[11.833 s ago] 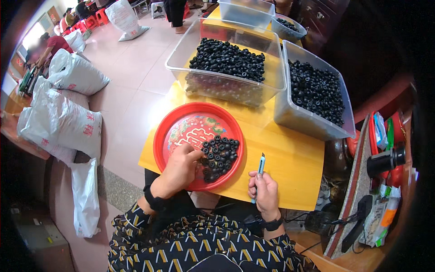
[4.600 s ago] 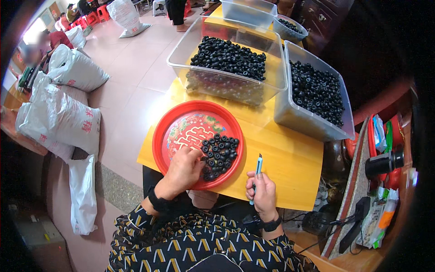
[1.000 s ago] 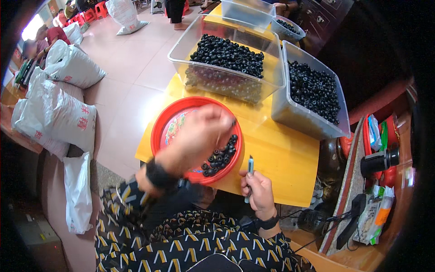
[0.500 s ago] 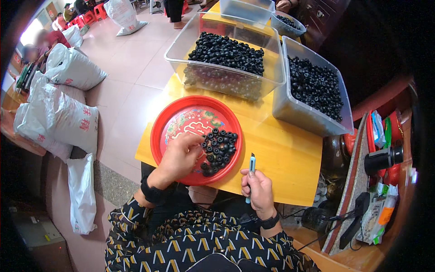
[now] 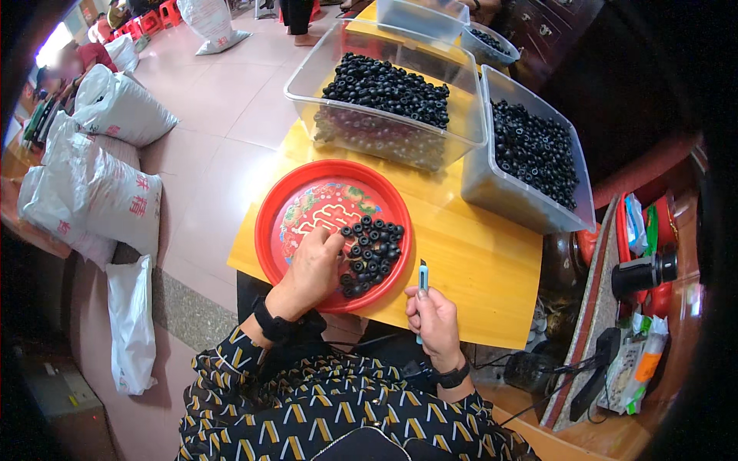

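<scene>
Fingers point(image 5: 332, 244) of my left hand point(image 5: 311, 273) are back down, pinching a ring point(image 5: 347, 232) from the tray point(image 5: 270, 244) pile; a second ago they were lifted.

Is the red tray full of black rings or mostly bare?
Mostly bare: the black rings cover only the right side of the red tray.
</scene>
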Demonstrator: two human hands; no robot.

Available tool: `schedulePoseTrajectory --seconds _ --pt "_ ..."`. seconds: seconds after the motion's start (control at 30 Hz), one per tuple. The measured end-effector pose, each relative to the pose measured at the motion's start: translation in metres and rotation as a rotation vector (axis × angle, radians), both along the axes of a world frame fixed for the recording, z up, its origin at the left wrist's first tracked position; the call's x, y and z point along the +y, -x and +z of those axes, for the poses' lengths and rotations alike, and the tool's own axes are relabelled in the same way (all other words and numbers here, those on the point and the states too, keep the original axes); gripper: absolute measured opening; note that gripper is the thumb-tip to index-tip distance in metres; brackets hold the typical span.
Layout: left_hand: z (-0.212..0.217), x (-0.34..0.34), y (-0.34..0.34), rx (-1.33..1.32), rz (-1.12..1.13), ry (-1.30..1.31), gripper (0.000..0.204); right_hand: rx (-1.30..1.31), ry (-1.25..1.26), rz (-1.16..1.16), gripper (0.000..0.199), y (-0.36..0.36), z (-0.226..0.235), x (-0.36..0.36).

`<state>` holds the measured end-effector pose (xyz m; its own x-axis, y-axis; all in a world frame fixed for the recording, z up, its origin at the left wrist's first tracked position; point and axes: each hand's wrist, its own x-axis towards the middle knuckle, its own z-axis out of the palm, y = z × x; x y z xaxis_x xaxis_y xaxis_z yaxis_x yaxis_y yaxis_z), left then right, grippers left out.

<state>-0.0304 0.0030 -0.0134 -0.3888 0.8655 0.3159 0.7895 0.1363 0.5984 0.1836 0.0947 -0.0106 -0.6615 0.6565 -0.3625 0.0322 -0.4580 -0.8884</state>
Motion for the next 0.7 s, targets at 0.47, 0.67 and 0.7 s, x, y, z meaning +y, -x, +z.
schedulePoseTrajectory --seconds 0.47,0.67,0.7 --pt "0.024 -0.059 -0.022 -1.747 -0.236 -0.431 0.02 -0.057 -0.121 0.058 0.029 0.001 0.004 -0.005" --pt "0.013 -0.065 -0.027 -1.81 -0.22 -0.514 0.021 -0.132 -0.453 0.173 0.027 0.005 0.019 -0.017" --pt "0.013 -0.066 -0.029 -1.813 -0.219 -0.515 0.021 -0.156 -0.56 0.182 0.026 0.009 0.026 -0.022"
